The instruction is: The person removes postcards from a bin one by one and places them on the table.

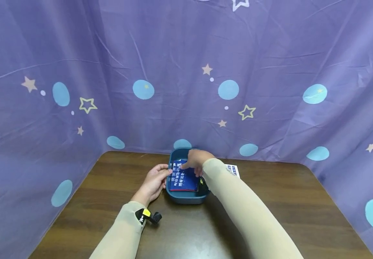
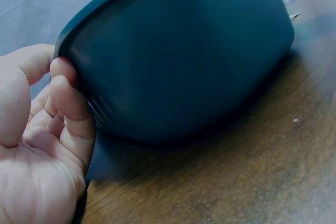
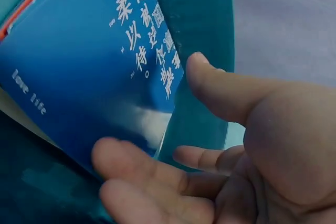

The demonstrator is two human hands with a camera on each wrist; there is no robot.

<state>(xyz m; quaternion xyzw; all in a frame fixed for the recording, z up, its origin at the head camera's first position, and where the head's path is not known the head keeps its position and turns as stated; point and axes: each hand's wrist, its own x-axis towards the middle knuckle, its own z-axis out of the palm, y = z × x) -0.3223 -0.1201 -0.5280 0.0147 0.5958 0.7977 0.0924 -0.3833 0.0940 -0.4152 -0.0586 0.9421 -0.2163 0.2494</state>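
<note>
A teal plastic bin (image 1: 186, 200) stands on the table. In it lies a blue booklet (image 1: 187, 182) with white Chinese lettering; the right wrist view shows "love life" on its cover (image 3: 79, 61). A red edge (image 3: 31, 1) shows along one side of it. My left hand (image 1: 152, 182) pinches the bin's left rim between thumb and fingers, with the bin wall (image 2: 173, 61) filling the left wrist view. Reaching into the bin, my right hand (image 1: 199, 159) has its thumb and fingers spread apart at the booklet's edges. Its fingertips (image 3: 113, 156) overlap the cover's lower edge.
A black and yellow item (image 1: 202, 182) lies in the bin beside the booklet. Behind my right forearm, a white printed paper (image 1: 233, 169) lies on the wooden table (image 1: 277, 201). A purple curtain (image 1: 186, 108) hangs along the table's back and sides.
</note>
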